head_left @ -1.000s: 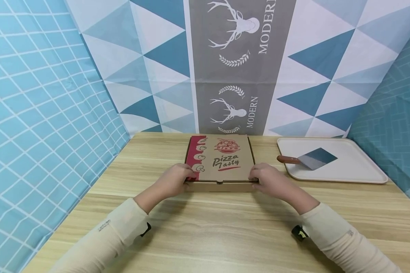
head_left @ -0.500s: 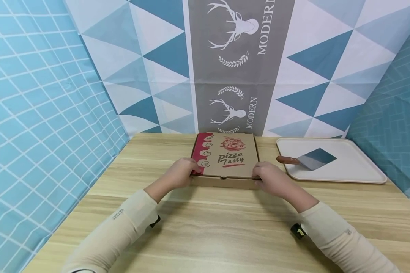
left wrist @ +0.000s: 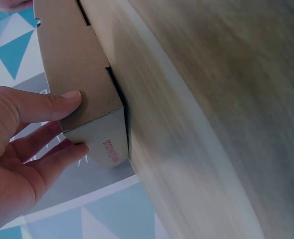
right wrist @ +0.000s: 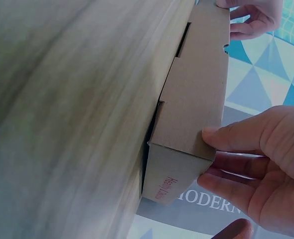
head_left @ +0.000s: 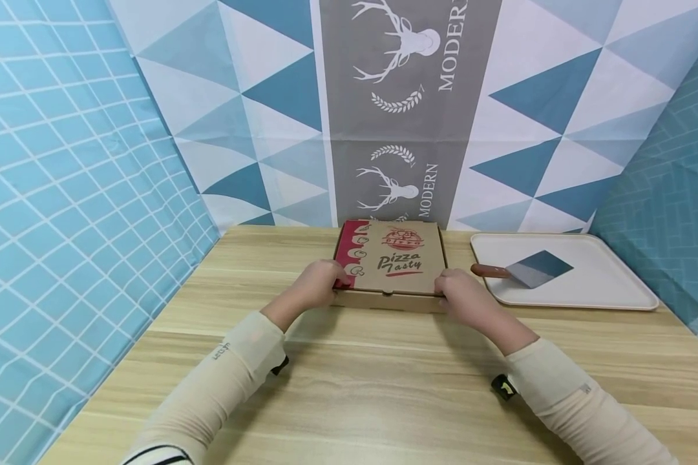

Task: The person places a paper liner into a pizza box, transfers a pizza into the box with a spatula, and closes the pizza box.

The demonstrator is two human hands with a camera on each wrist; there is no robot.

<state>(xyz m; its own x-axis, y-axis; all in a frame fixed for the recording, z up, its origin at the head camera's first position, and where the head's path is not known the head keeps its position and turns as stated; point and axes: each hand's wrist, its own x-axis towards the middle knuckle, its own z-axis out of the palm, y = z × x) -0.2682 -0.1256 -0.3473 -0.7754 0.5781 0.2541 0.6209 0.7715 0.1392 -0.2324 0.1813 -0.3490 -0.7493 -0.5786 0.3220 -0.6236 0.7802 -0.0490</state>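
Note:
A closed cardboard pizza box (head_left: 392, 261) with a red strip and printed lettering lies on the wooden table near the back wall. My left hand (head_left: 321, 284) grips its front left corner. In the left wrist view the left thumb (left wrist: 67, 102) lies on the box's front side, while fingers reach round to the lettered side and the top. At the front right corner, my right hand (head_left: 464, 297) holds the box likewise. The right wrist view has the right thumb (right wrist: 212, 135) against the front side (right wrist: 194, 94) and the fingers round the corner.
To the right stands a cream tray (head_left: 611, 284) bearing a flat metal pizza server (head_left: 539, 268), its brown wooden handle (head_left: 491, 270) jutting past the tray's left rim. A patterned wall covering (head_left: 279, 129) rises behind the table; blue tiled sheeting (head_left: 81, 194) runs along the left.
The pizza box has slid to the right and back toward the wall, with both hands on its corners. The left arm has moved right along with it. Tray and server have stayed put.

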